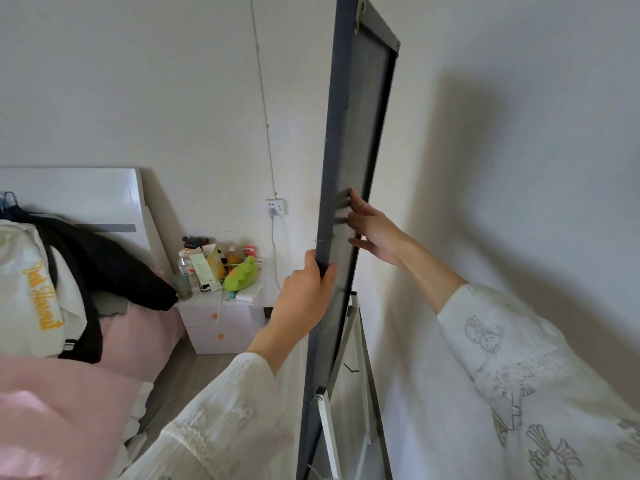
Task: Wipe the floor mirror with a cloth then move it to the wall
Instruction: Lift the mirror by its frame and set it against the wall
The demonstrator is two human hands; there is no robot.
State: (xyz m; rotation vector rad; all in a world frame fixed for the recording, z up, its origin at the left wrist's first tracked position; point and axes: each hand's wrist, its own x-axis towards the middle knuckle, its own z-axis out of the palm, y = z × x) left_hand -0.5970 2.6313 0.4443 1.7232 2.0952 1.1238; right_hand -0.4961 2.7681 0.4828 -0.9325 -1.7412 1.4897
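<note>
The tall floor mirror (360,133) stands nearly edge-on to me in the middle of the view, its dark grey frame and grey back panel showing. A white folding stand (349,358) hangs behind its lower part. My left hand (304,299) grips the near edge of the frame at mid height, thumb on one side and fingers wrapped round the other. My right hand (372,230) holds the far edge a little higher, fingers curled over the rim. The glass face is hidden from me. No cloth is in view.
A white wall (519,133) runs just right of the mirror. A white nightstand (221,317) crowded with bottles and a green plush toy stands left of it, below a wall socket (276,206) with a cable. A bed (52,393) with pink bedding and piled clothes fills the left.
</note>
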